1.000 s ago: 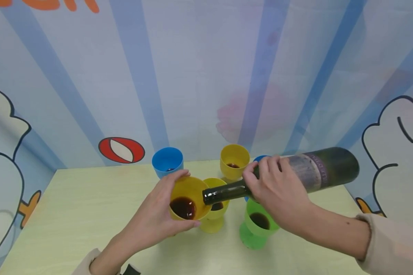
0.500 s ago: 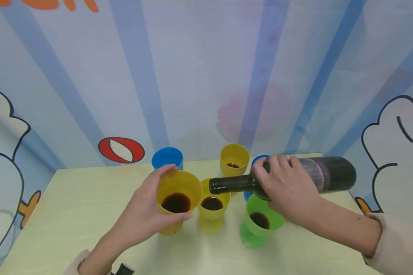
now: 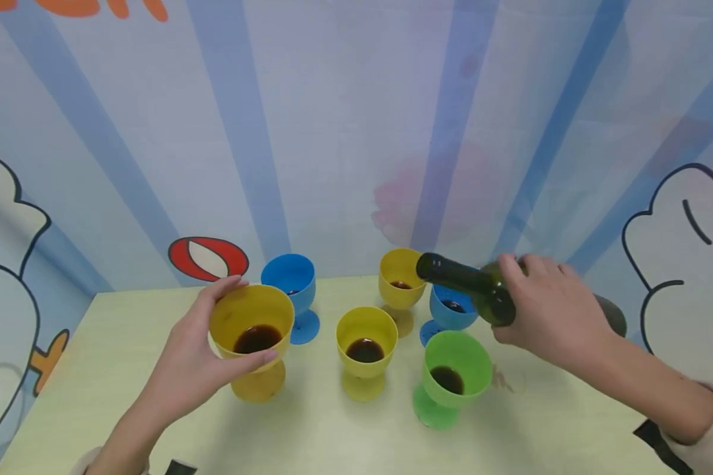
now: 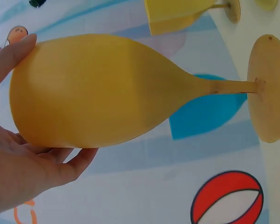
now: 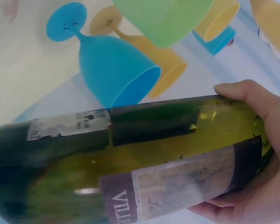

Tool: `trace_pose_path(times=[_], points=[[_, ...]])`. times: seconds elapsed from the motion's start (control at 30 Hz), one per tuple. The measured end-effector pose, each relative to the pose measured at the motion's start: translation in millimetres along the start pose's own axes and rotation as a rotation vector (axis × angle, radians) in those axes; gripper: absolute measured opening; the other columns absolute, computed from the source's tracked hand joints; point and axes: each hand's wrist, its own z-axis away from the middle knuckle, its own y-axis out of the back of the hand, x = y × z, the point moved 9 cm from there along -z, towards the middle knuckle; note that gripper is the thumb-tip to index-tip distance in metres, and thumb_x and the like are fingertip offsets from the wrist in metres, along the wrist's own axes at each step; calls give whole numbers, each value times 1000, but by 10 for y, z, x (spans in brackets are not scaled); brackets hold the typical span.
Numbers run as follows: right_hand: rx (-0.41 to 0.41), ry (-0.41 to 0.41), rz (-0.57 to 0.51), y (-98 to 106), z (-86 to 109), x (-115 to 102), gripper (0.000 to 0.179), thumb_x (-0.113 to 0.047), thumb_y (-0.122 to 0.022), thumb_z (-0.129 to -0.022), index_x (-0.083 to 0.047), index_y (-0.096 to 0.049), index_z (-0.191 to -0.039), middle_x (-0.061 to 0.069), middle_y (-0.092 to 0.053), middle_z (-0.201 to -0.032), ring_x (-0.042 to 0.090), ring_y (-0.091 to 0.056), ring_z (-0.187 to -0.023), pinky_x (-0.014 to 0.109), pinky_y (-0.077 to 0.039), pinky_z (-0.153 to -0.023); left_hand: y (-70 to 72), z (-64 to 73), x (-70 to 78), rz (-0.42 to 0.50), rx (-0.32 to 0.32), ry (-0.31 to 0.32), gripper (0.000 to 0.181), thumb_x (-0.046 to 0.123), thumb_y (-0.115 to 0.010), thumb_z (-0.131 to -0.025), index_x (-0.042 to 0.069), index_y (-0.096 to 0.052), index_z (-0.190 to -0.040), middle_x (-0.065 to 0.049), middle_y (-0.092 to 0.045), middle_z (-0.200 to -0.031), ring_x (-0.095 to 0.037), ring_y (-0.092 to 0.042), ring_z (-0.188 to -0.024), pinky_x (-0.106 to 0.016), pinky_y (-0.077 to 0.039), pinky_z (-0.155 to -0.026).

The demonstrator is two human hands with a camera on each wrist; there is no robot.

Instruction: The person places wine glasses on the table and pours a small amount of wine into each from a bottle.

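My left hand [image 3: 181,359] holds an orange-yellow goblet [image 3: 255,300] by its bowl, thumb on the near side and fingers on the far side. Dark liquid lies in its bottom. In the left wrist view the goblet [image 4: 93,91] shows its stem and round foot; whether the foot touches the table, I cannot tell. At the right, my right hand [image 3: 555,310] grips a green wine bottle [image 3: 463,277], tilted with its neck pointing left and slightly up. The bottle's mouth is beside the back yellow goblet [image 3: 399,293]. Labels show on the bottle [image 5: 130,158] in the right wrist view.
Dark liquid also shows in the front yellow goblet [image 3: 365,330], the green goblet [image 3: 460,356], the right blue goblet [image 3: 451,316] and the left blue goblet [image 3: 289,274]. They stand on a pale table [image 3: 125,349]. A printed backdrop [image 3: 344,132] rises behind it.
The left hand has carried its goblet left, away from the bottle. The right hand has drawn the bottle right and raised its neck, which was at that goblet's rim.
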Motion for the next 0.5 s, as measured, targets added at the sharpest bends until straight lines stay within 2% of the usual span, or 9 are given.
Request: trace_pose_path(times=[0.13, 0.23, 0.37, 0.5], points=[[-15, -79, -95, -65, 58, 223, 64, -28, -81, -55, 2, -42, -96, 14, -48, -73, 24, -46, -58, 36, -40, -48, 103, -7, -143, -21, 20, 17, 88, 32, -78, -71, 10, -27, -139, -10, -42, -132, -28, -41, -113, -53, -39, -88], [-50, -153, -181, -167, 112, 388, 70, -31, -80, -59, 6, -41, -104, 15, -49, -75, 24, -47, -59, 34, -41, -45, 164, -20, -275, -33, 33, 46, 89, 31, -78, -72, 9, -26, -140, -13, -40, -132, -31, -40, -113, -55, -39, -88], [-86, -256, -332, -324, 200, 596, 82, -30, -80, -62, 12, -36, -117, 24, -52, -85, 30, -53, -65, 37, -43, -47, 221, -41, -451, -29, 44, 74, 89, 30, -77, -73, 6, -24, -140, -16, -38, -133, -34, -39, -115, -56, -37, -89], [-91, -331, -478, -473, 282, 758, 85, -28, -80, -66, 14, -32, -122, 30, -52, -93, 37, -57, -70, 42, -47, -49, 254, -64, -618, -26, 45, 98, 89, 29, -76, -75, 2, -22, -140, -19, -36, -134, -36, -38, -114, -56, -36, -89]])
